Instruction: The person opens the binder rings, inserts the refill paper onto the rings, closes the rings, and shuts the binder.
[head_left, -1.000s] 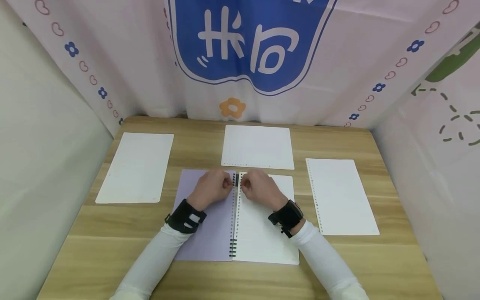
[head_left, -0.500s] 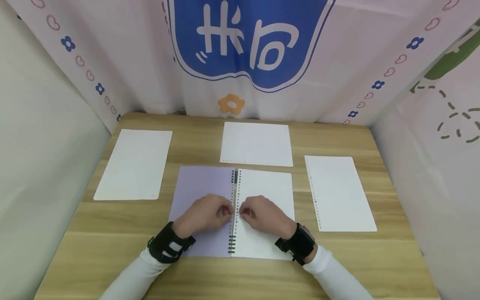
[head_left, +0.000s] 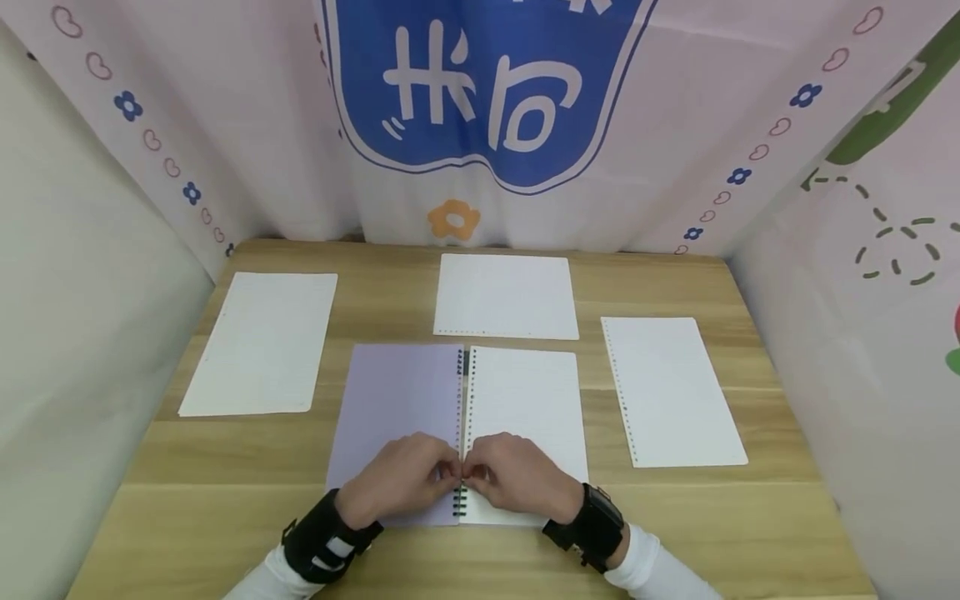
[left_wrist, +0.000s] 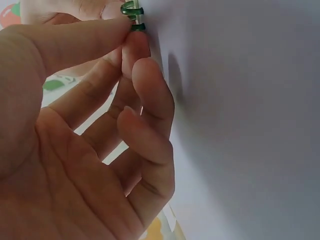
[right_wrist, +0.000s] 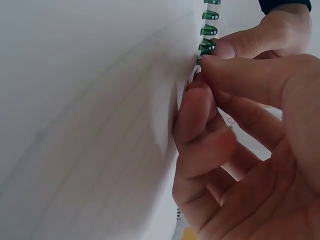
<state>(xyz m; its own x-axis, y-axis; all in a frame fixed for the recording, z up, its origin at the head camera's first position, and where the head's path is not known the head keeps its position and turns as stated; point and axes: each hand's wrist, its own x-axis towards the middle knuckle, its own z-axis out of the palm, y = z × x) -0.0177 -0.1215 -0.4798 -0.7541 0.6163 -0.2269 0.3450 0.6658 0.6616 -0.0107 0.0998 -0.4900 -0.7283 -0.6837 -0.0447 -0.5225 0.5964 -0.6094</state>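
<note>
An open ring-bound notebook lies flat, with its purple cover (head_left: 397,392) on the left and a white lined page (head_left: 525,396) on the right. Green binder rings (head_left: 460,503) run along the spine. My left hand (head_left: 405,475) pinches the binding with thumb and index finger near its lower end. Right beside it, my right hand (head_left: 521,477) pinches the same stretch from the page side. Both wrist views show green rings (left_wrist: 132,10) at the fingertips, with several more rings (right_wrist: 210,31) beyond my right thumb. The fingers hide exactly how those rings sit.
Loose white punched sheets lie around the notebook: a left sheet (head_left: 258,343), a back sheet (head_left: 506,296) and a right sheet (head_left: 671,392). The wooden table (head_left: 225,467) ends at a printed curtain (head_left: 405,200) at the back.
Both hands have slid down the spine from near the top of the notebook to its lower part, coming closer together. The notebook and loose sheets stay in place; the head view shifts slightly.
</note>
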